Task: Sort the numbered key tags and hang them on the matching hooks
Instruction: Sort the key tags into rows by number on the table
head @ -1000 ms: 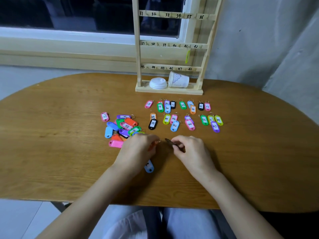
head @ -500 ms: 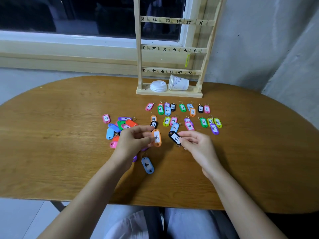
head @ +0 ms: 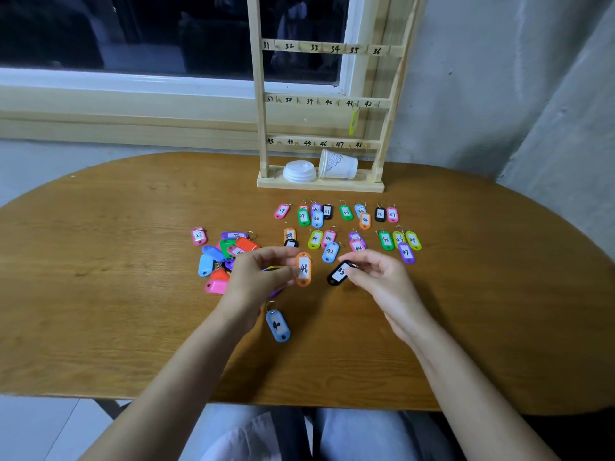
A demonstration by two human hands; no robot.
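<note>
My left hand [head: 258, 277] pinches an orange tag [head: 303, 269] marked 46, label facing me. My right hand [head: 377, 281] pinches a black tag [head: 338, 273] by its ring end; its number is blurred. Both tags hang just above the table [head: 100, 294]. A blue tag [head: 278, 325] marked 40 lies below my left hand. Two loose rows of numbered tags [head: 346, 212] lie in front of the wooden hook rack [head: 321, 103]. A mixed heap of tags [head: 226, 252] sits left of my left hand. One yellow-green tag [head: 353, 121] hangs at hook 41.
A paper cup [head: 337, 164] lying on its side and a white lid [head: 299, 170] sit on the rack's base. A lone pink tag [head: 199, 235] marked 27 lies left of the heap. Window and wall stand behind the rack.
Both hands lifted from the table, each with a tag, and turned the labels up. The blue 40 tag, earlier partly under my left hand, now lies uncovered.
</note>
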